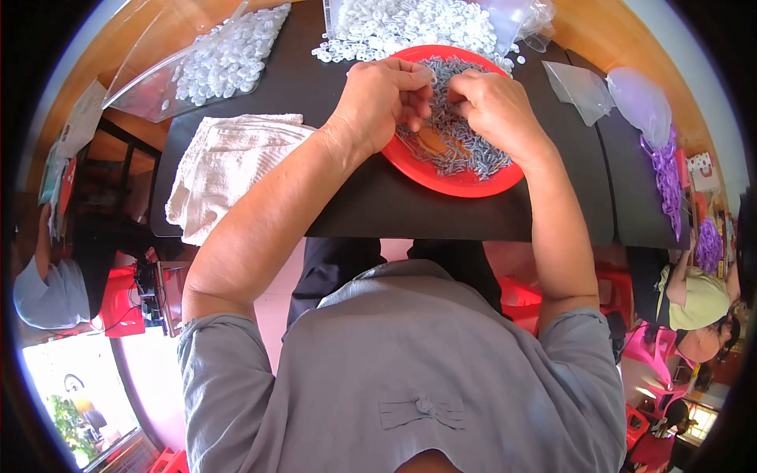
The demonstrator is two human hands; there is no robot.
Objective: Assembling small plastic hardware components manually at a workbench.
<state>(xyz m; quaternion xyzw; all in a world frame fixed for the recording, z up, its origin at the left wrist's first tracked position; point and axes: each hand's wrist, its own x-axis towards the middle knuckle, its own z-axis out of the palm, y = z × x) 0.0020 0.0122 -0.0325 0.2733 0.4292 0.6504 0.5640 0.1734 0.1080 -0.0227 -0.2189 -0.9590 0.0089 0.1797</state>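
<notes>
Over the red plate [453,184] on the dark table [355,206], holding both hands close together above a heap of small grey screws [473,154]. Curling the fingers of the left hand [386,94] loosely and pinching a small white piece [431,75] between thumb and forefinger, near the middle of the plate. Bending the fingers of the right hand [497,106] in toward the thumb, just above or touching the screws, with the tips partly hidden; cannot tell about any grip on a screw. Facing a pile of white rings [426,27] just beyond the plate, with more such rings in a clear plastic bag [138,91] at the far left. Extending the left forearm beside a crumpled off-white cloth [233,162]. Sitting with a clear pouch [579,91] and a bunch of purple ribbon [664,185] over to the right, well apart from the plate.
</notes>
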